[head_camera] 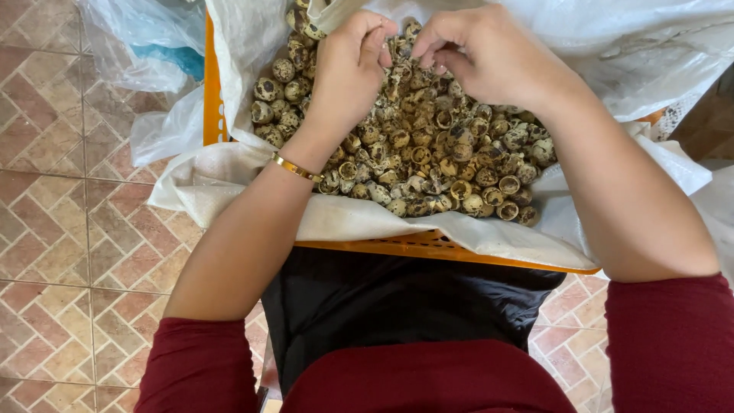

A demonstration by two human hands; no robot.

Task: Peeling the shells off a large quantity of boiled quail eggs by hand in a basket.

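Item pinched between hands (405, 46) too small to tell.

Reddish-brown tiled floor (69, 229) fills left side of frame, pale grout in a herringbone-like pattern. Upper left: crumpled clear plastic bag (141, 42) with something blue inside. Far right edge, middle: dark brown surface (711, 122), too little showing to identify. More tiles lower right.

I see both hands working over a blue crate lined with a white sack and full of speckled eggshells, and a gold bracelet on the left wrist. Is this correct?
Not quite: the head view shows the crate is orange, not blue. The rest holds: left hand and right hand work over speckled eggshells in the white sack, with a gold bracelet on the left wrist.
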